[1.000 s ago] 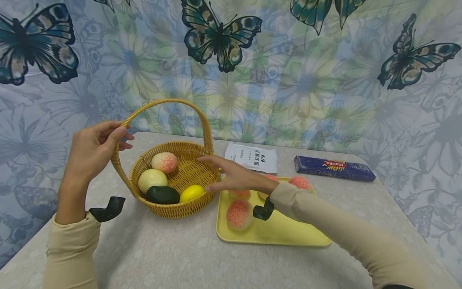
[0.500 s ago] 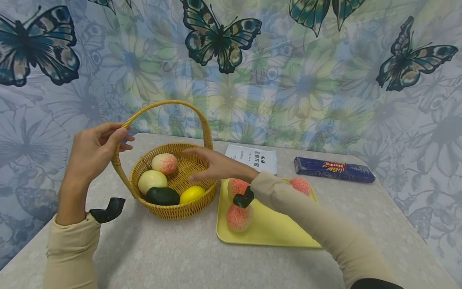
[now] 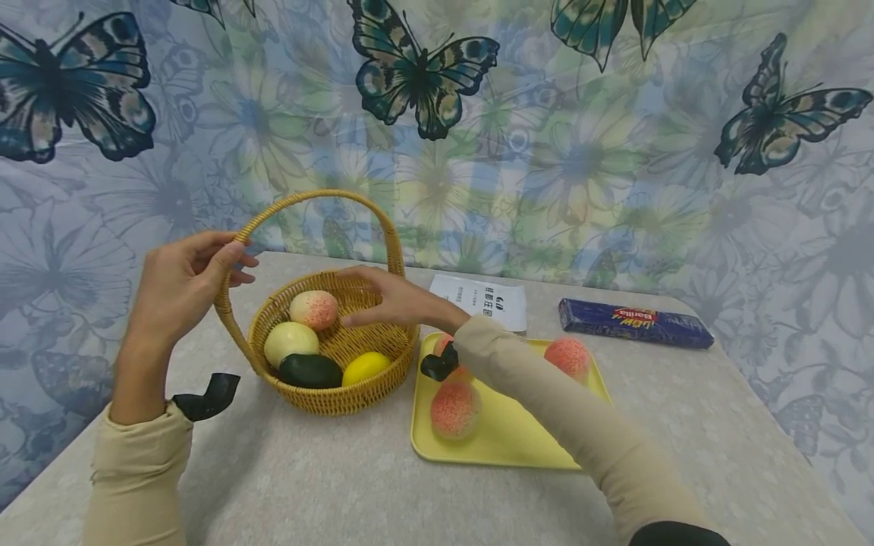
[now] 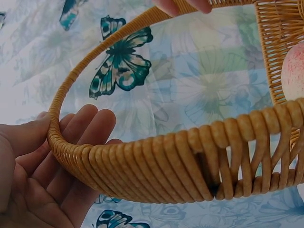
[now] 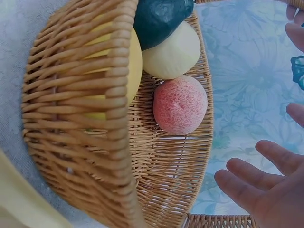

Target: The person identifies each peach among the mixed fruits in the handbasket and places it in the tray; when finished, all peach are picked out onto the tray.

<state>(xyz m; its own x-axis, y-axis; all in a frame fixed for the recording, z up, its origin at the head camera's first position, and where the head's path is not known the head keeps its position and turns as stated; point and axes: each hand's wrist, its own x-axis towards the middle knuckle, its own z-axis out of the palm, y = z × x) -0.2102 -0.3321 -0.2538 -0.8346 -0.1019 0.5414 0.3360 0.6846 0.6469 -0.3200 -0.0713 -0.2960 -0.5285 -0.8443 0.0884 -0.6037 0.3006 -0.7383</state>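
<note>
My left hand [image 3: 180, 284] grips the left side of the handle [image 4: 142, 164] of a yellow wicker basket [image 3: 334, 400], thumb and fingers about the wrapped cane. Over the basket's right half hovers my right hand [image 3: 403, 298], fingers spread, with nothing in its grasp. Inside the basket lie a speckled pink peach [image 3: 314, 309], a pale yellow-green round fruit [image 3: 291, 343], a dark green avocado-like fruit [image 3: 310, 371] and a lemon [image 3: 366, 368]. In the right wrist view, the outstretched fingers appear beside the basket's rim, apart from the peach [image 5: 180, 104].
Right of the basket is a yellow tray [image 3: 505, 457] bearing a near peach [image 3: 455, 409], a far-right peach [image 3: 567, 356] and another partly hidden by the right wrist. Behind it lie a white printed packet [image 3: 501, 303] and a blue Barilla box [image 3: 635, 324]. A butterfly-print cloth hangs behind.
My right hand has moved left, from the basket's right rim to over its interior, fingers staying spread. My left hand keeps its grip on the handle; the fruit has not moved.
</note>
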